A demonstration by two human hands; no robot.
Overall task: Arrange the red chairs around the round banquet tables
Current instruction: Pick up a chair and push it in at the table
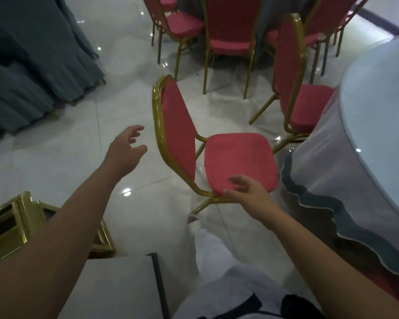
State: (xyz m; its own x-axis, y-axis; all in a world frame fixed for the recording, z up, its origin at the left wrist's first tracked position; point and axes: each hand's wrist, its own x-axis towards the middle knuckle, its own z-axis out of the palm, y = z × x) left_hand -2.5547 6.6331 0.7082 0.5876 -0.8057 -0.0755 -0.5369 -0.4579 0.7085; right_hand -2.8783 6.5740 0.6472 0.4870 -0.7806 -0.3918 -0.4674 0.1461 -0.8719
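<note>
A red chair with a gold frame stands on the white floor in the middle, its seat facing the round banquet table on the right. My right hand hovers at the seat's near edge with fingers spread, touching or just above it; I cannot tell which. My left hand is held out, relaxed and empty, a short way left of the chair's backrest. A second red chair stands tucked against the table further back. Several more red chairs ring another table at the top.
Grey draped cloths hang at the upper left. A gold-framed stand sits at the lower left. The near table's scalloped grey-edged skirt reaches the floor at right. My white-clad leg is below the chair.
</note>
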